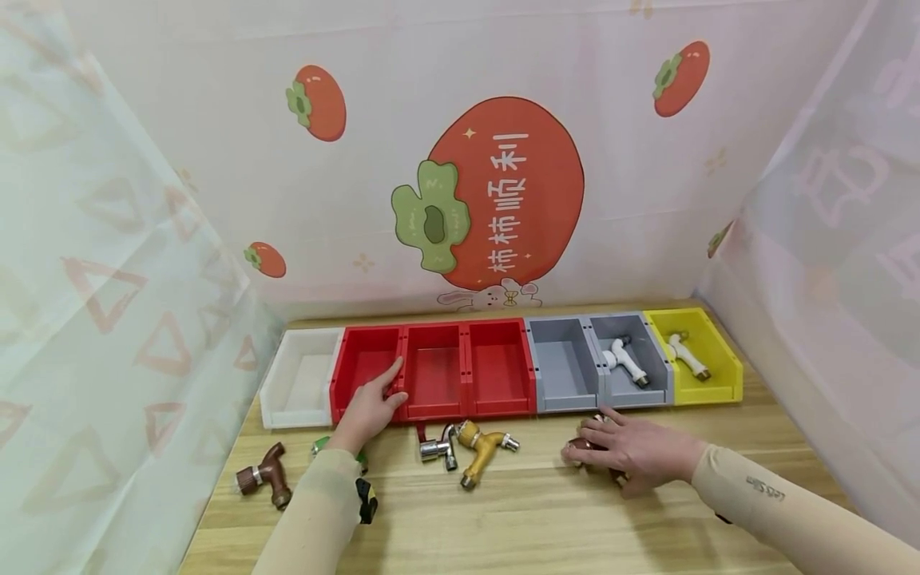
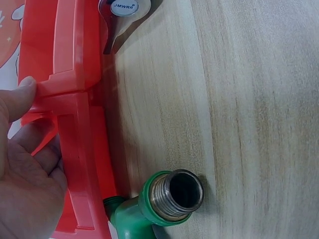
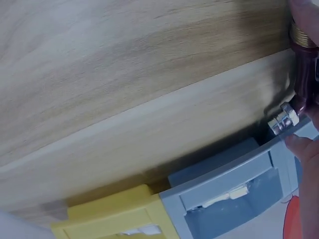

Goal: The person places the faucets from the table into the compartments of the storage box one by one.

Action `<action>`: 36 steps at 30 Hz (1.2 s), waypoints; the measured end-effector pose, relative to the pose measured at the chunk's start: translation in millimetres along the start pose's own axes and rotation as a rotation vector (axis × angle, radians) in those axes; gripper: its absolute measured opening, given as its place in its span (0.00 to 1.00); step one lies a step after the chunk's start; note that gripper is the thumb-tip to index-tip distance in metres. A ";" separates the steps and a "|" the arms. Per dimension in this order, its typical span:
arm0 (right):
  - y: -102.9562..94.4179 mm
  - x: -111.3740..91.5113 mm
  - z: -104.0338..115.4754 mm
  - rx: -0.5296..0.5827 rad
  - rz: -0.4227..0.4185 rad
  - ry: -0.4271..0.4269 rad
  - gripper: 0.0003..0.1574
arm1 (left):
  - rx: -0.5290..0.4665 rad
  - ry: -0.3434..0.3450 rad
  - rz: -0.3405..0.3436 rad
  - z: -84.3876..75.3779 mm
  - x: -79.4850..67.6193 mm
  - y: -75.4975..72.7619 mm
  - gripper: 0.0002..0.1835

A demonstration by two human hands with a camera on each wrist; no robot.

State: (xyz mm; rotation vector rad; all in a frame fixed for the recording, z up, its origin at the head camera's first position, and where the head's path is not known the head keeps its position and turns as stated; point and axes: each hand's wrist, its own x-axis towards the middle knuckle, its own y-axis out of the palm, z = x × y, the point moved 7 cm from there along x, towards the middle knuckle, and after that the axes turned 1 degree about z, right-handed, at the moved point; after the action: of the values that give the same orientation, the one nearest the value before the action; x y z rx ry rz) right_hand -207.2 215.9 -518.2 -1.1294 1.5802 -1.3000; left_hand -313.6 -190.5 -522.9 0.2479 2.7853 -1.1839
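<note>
Maroon tap [image 3: 304, 74] beside grey bin [image 3: 227, 175]

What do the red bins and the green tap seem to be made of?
Red bins: probably moulded plastic, semi-gloss, given their even colour and rounded edges. Green tap: body glossy, perhaps coated metal or plastic; its bare threaded end gleams like metal.

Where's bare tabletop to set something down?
Bare wood lies between the yellow tap and the right hand, and in front of the yellow bin. It's crowded where the chrome tap sits close beside the yellow one.
</note>
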 end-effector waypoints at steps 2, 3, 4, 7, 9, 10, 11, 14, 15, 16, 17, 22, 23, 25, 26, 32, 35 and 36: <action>-4.1 2.3 -0.5 -0.006 -0.026 0.008 0.64 | -0.001 -0.005 0.000 -0.4 -0.4 -0.4 0.40; -5.9 3.6 -1.5 -0.010 -0.036 0.012 0.63 | -0.002 -0.006 -0.001 -0.6 -0.7 -0.7 0.40; -8.4 4.9 -2.9 -0.016 -0.045 0.018 0.63 | 0.000 -0.006 -0.002 -0.5 -0.8 -1.1 0.40; -16.7 8.9 -8.2 -0.041 -0.066 0.026 0.63 | 0.003 -0.013 -0.008 0.2 -0.4 -1.6 0.40; -21.3 10.9 -12.3 -0.042 -0.049 0.037 0.63 | 0.003 -0.016 -0.010 0.9 0.1 -1.4 0.40; -23.1 11.7 -14.4 -0.039 -0.035 0.045 0.63 | 0.003 -0.017 -0.009 1.3 0.4 -1.1 0.40; -24.9 12.5 -16.5 -0.034 -0.019 0.053 0.62 | 0.001 -0.019 -0.009 1.6 0.6 -0.7 0.40; -30.3 15.4 -22.6 -0.029 0.015 0.076 0.61 | 0.001 -0.023 -0.006 1.9 0.9 -0.1 0.40; -32.3 16.4 -24.7 -0.039 0.016 0.079 0.60 | 0.004 -0.023 -0.005 1.8 0.9 0.1 0.40; -34.6 17.6 -26.7 -0.050 0.014 0.081 0.60 | 0.008 -0.025 -0.004 1.8 0.9 0.1 0.40; -37.3 18.8 -29.1 -0.066 0.006 0.082 0.61 | 0.009 -0.028 -0.003 1.9 1.0 -0.1 0.40; -48.1 23.6 -46.7 -0.139 -0.028 0.117 0.64 | 0.023 -0.032 -0.001 1.7 1.4 -1.5 0.40; -49.3 24.5 -50.8 -0.149 -0.031 0.128 0.64 | 0.022 -0.034 0.000 1.6 1.4 -1.7 0.41; -50.9 26.5 -58.2 -0.157 -0.026 0.147 0.64 | 0.033 -0.036 0.001 1.3 1.5 -2.0 0.41; -51.6 27.6 -61.3 -0.158 -0.023 0.155 0.64 | 0.042 -0.033 0.002 0.9 1.4 -2.3 0.41; -50.5 34.7 -75.6 -0.162 0.011 0.194 0.62 | 0.066 -0.033 0.006 -0.7 1.1 -2.6 0.42; -49.0 38.7 -80.1 -0.176 0.020 0.207 0.61 | 0.064 -0.027 0.005 -0.4 1.5 -2.2 0.41; -48.6 40.1 -81.4 -0.183 0.020 0.210 0.61 | 0.064 -0.024 0.003 -0.2 1.6 -2.3 0.41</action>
State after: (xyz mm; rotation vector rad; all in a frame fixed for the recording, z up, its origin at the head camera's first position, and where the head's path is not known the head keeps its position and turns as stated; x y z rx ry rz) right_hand -288.4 197.2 -457.8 -1.1117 1.8919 -1.3169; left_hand -315.6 -191.7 -521.4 0.2424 2.7288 -1.2679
